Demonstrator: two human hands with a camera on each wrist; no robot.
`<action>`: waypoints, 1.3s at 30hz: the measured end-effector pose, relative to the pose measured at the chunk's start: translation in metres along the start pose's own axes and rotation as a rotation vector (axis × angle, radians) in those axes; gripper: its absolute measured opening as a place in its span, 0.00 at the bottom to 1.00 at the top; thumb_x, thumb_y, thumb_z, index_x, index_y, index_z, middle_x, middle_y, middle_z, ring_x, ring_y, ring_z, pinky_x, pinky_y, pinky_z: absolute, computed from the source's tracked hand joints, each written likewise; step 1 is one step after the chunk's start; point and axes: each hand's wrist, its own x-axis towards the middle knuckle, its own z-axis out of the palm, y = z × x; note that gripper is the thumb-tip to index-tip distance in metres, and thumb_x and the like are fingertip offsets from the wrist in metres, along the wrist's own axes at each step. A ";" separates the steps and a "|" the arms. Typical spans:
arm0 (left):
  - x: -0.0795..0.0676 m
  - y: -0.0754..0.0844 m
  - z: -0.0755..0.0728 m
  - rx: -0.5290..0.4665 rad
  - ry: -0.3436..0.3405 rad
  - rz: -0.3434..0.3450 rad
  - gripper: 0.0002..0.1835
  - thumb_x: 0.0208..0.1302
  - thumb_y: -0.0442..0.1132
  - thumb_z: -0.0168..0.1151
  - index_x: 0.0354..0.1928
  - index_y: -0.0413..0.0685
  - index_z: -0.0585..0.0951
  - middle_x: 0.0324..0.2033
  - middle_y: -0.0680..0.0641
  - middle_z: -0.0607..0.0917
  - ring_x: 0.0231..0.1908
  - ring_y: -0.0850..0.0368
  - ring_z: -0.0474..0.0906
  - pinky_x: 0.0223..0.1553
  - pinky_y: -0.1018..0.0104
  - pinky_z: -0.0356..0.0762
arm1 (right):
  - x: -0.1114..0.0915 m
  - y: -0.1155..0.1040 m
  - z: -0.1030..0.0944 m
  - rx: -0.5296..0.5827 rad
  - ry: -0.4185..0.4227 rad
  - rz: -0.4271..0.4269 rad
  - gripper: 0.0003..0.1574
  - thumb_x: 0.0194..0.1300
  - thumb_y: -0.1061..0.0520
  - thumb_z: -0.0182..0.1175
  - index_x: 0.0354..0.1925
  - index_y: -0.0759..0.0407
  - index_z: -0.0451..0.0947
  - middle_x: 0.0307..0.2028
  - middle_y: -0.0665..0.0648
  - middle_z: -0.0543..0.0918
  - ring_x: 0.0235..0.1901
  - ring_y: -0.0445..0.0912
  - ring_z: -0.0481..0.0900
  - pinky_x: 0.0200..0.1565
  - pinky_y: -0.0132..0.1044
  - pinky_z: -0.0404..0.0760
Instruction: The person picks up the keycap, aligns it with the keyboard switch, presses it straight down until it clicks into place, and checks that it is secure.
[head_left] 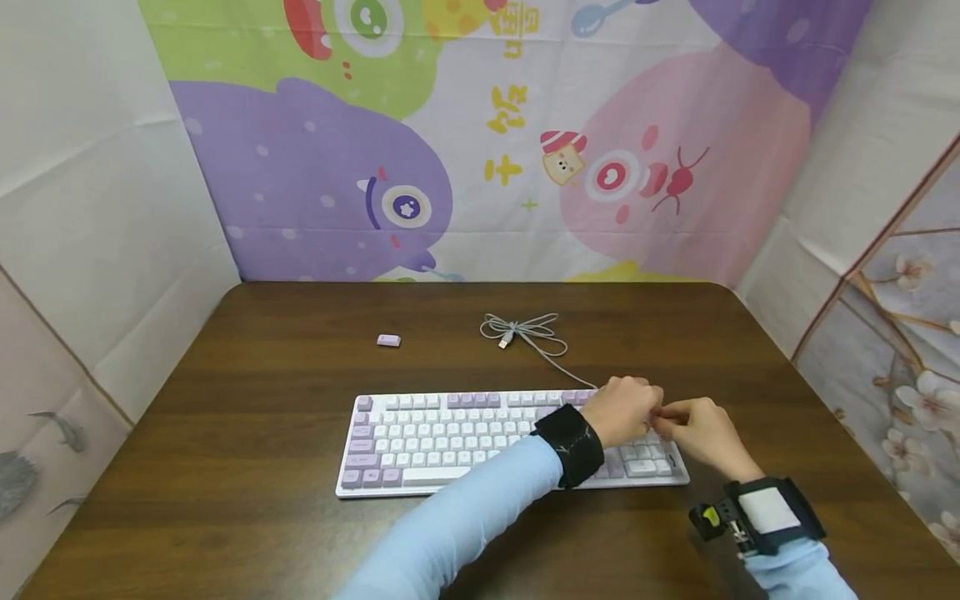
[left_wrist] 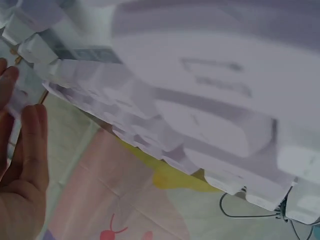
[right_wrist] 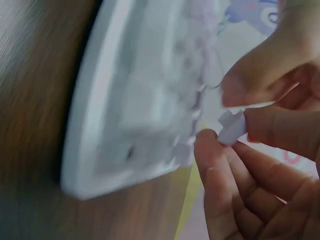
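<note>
Above the right end of a white and lilac keyboard [head_left: 420, 450], my two hands meet fingertip to fingertip around a small pale lilac keycap [right_wrist: 233, 128]. The keycap's raised stem shows in the right wrist view. My right hand [head_left: 701, 429] pinches it from the right. From the other side my left hand [head_left: 621, 410] has curled fingers on it, with a thumb close over the stem. The left arm lies across the keyboard and hides part of its keys. A hand [left_wrist: 27, 165] shows at the left of the left wrist view, palm side visible.
A lone lilac keycap [head_left: 388, 340] lies on the brown table [head_left: 225, 467] behind the keyboard. The coiled grey USB cable [head_left: 517, 327] rests at the back, running to the keyboard's rear edge. A patterned cloth [head_left: 495, 233] hangs along the far side.
</note>
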 end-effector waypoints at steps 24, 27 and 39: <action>-0.012 0.011 0.005 0.147 -0.283 0.051 0.24 0.62 0.45 0.53 0.62 0.69 0.70 0.62 0.67 0.71 0.54 0.66 0.70 0.51 0.66 0.71 | -0.006 0.010 0.009 -0.158 0.047 0.176 0.17 0.55 0.53 0.62 0.37 0.65 0.84 0.40 0.73 0.82 0.37 0.66 0.79 0.28 0.52 0.73; -0.012 0.011 0.005 0.122 -0.293 0.035 0.25 0.64 0.45 0.51 0.63 0.70 0.67 0.60 0.68 0.73 0.52 0.67 0.70 0.52 0.66 0.70 | -0.007 0.009 0.009 -0.166 0.047 0.197 0.16 0.54 0.53 0.62 0.37 0.64 0.84 0.41 0.73 0.82 0.36 0.67 0.79 0.28 0.53 0.73; -0.010 0.009 0.012 0.180 -0.285 -0.007 0.23 0.64 0.49 0.48 0.61 0.79 0.68 0.67 0.65 0.63 0.66 0.63 0.59 0.61 0.61 0.63 | -0.007 0.007 0.012 -0.196 0.060 0.184 0.15 0.53 0.53 0.64 0.36 0.62 0.85 0.39 0.73 0.82 0.34 0.68 0.79 0.25 0.52 0.73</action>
